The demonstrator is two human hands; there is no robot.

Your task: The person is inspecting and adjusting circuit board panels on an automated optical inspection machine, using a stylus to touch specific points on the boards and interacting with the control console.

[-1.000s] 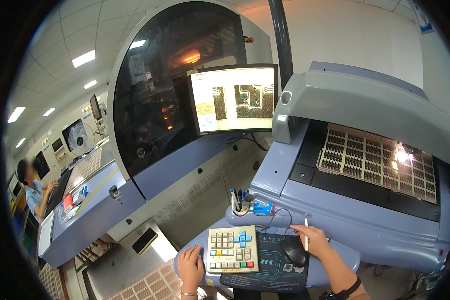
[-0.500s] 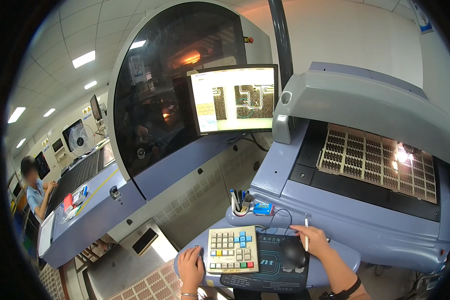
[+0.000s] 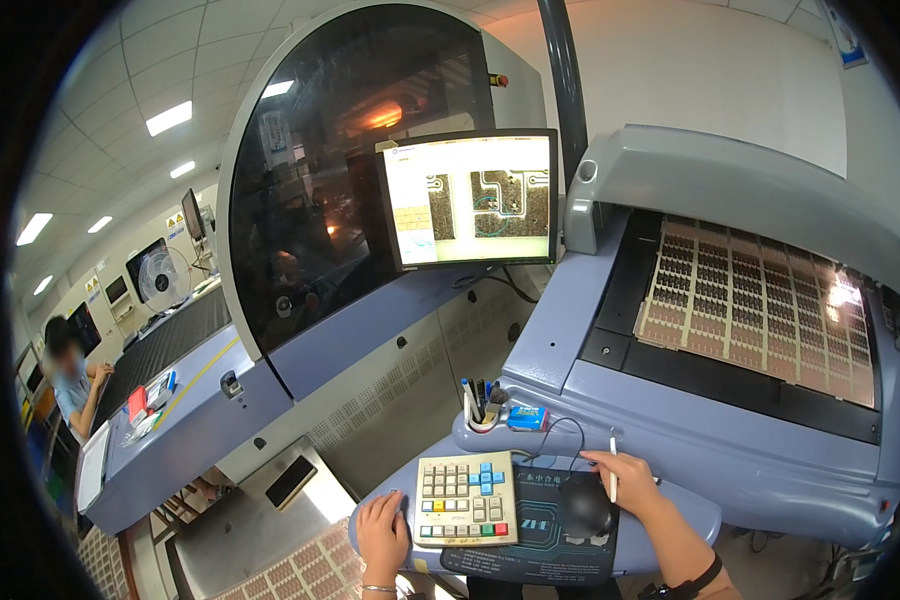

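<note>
My left hand (image 3: 381, 528) rests flat on the blue console shelf, just left of the beige keypad (image 3: 464, 502) with its grey, blue, yellow, green and red keys. Its fingers are stretched out and nothing is in them. A slim white pen (image 3: 613, 472) stands nearly upright in the fingers of my right hand (image 3: 627, 483), to the right of the keypad. Beside that hand, a dark rounded thing (image 3: 582, 506), blurred, sits on a black mouse pad (image 3: 530, 560); a thin cable (image 3: 570, 424) runs near it.
A lit monitor (image 3: 470, 200) displays magnified circuit traces. At right, a patterned circuit panel (image 3: 750, 310) lies on the machine bed under a grey hood (image 3: 730, 190). A pen cup (image 3: 482, 410) and a blue box (image 3: 527, 418) stand behind the keypad. Another person (image 3: 70, 375) sits far left.
The grey hood over the machine bed has shifted back, uncovering more of the circuit panel, and the bright light spot has moved right. Both my hands have stayed in place.
</note>
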